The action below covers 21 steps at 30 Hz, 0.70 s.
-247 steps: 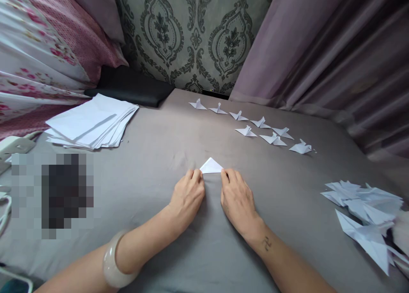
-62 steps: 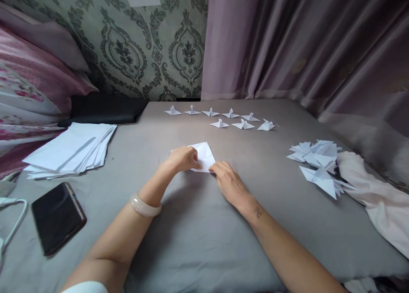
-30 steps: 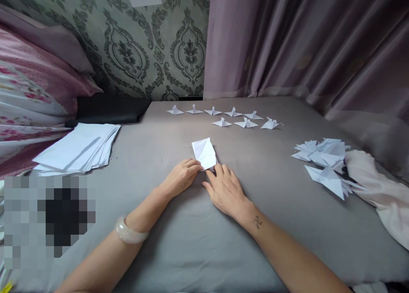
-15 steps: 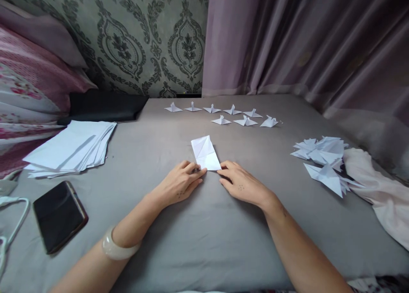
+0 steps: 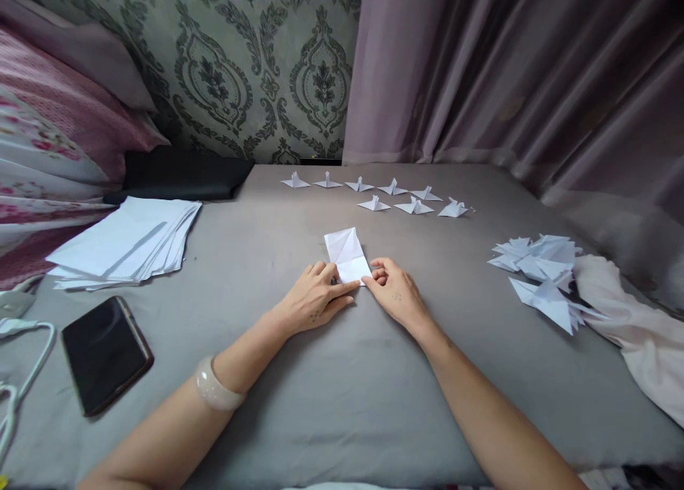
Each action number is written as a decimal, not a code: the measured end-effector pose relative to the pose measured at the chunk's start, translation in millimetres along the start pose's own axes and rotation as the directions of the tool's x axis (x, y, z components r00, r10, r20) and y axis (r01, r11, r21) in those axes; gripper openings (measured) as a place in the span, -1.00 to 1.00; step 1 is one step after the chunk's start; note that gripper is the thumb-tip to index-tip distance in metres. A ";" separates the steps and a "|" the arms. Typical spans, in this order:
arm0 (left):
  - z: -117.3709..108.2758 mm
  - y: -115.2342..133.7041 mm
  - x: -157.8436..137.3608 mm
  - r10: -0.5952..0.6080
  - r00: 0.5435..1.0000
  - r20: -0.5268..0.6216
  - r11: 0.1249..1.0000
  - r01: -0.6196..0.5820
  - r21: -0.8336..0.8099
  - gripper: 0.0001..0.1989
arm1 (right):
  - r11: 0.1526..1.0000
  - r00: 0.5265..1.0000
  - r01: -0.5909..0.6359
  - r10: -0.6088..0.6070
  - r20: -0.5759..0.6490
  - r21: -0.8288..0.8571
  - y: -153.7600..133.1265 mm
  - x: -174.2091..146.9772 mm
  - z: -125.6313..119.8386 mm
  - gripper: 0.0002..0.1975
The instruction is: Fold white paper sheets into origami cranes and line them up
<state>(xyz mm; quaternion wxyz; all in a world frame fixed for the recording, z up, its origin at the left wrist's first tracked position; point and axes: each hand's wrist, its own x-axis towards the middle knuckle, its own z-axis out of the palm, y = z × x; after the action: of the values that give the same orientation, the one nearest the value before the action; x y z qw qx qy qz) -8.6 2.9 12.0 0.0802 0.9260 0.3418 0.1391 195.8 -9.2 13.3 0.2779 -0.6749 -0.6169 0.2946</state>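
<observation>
A small square of folded white paper [image 5: 350, 255] with diagonal creases lies flat on the grey cloth in front of me. My left hand [image 5: 318, 298] holds its near edge down, the forefinger stretched along that edge and the other fingers bent at the left side. At the near right corner, my right hand [image 5: 392, 287] pinches the paper between thumb and forefinger. Both hands rest low on the cloth, fingertips almost meeting. The underside of the paper is hidden.
Several folded paper cranes [image 5: 414, 206] stand in two rows at the back. Left are a stack of white sheets [image 5: 122, 241], a black phone [image 5: 107, 355] and a white cable [image 5: 35, 365]. More folded papers [image 5: 548, 301] are heaped at the right beside a pale cloth [image 5: 630, 312].
My left forefinger has slid right along the paper's near edge. My right thumb and forefinger have closed on the near right corner. The whole view has shifted slightly.
</observation>
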 end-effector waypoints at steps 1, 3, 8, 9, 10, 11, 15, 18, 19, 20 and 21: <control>1.3 -1.0 -0.1 -0.005 1.000 -0.027 1.000 0.004 -0.027 -0.63 | 1.000 1.000 0.001 -0.001 -0.016 -0.013 0.0 0.4 2.2 -0.71; 4.4 -3.2 -0.8 -0.023 0.996 -0.084 0.996 0.016 -0.087 -0.66 | 1.000 1.000 0.005 -0.005 -0.026 -0.010 0.1 0.9 4.6 -0.74; 13.0 -8.4 -2.2 -0.147 0.967 -0.206 0.974 0.106 -0.200 -0.72 | 0.988 0.998 0.035 -0.027 -0.053 0.149 -0.2 2.1 5.9 -0.79; 13.3 -9.2 -1.8 -0.181 0.954 -0.240 0.968 0.129 -0.217 -0.71 | 0.982 0.996 0.065 -0.053 -0.073 0.175 -1.3 1.8 5.8 -0.79; 12.7 -9.8 -1.1 -0.206 0.937 -0.281 0.963 0.144 -0.227 -0.70 | 0.976 0.991 0.106 -0.088 -0.096 0.193 -2.9 1.2 5.4 -0.78; 10.9 -10.2 -0.2 -0.215 0.921 -0.326 0.963 0.143 -0.230 -0.69 | 0.966 0.984 0.154 -0.131 -0.121 0.207 -5.2 0.2 4.5 -0.78; -5.5 -7.9 5.0 -0.126 0.896 -0.427 0.978 0.041 -0.203 -0.60 | 0.893 0.940 0.339 -0.311 -0.140 0.295 -18.0 -7.3 -5.5 -0.80; -18.8 -3.1 7.4 -0.074 0.932 -0.354 0.979 0.000 -0.204 -0.59 | 0.844 0.925 0.371 -0.375 -0.068 0.388 -26.5 -12.3 -16.6 -0.83; -22.1 -1.3 7.8 -0.063 0.948 -0.313 0.975 -0.009 -0.223 -0.61 | 0.835 0.927 0.356 -0.372 -0.046 0.421 -28.2 -13.0 -19.7 -0.84; -24.6 0.5 8.0 -0.059 0.962 -0.268 0.966 -0.013 -0.257 -0.63 | 0.827 0.934 0.327 -0.357 -0.022 0.458 -29.3 -13.3 -22.2 -0.84; -26.6 2.3 8.1 -0.062 0.972 -0.225 0.952 -0.010 -0.304 -0.65 | 0.819 0.944 0.287 -0.329 -0.002 0.497 -29.7 -13.0 -23.9 -0.84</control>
<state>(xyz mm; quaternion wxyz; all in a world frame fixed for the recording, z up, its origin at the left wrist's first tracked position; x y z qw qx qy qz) -9.6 7.9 39.4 0.1828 0.8754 0.3357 0.2960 192.7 -19.9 52.0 0.4579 -0.4604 -0.6335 0.4207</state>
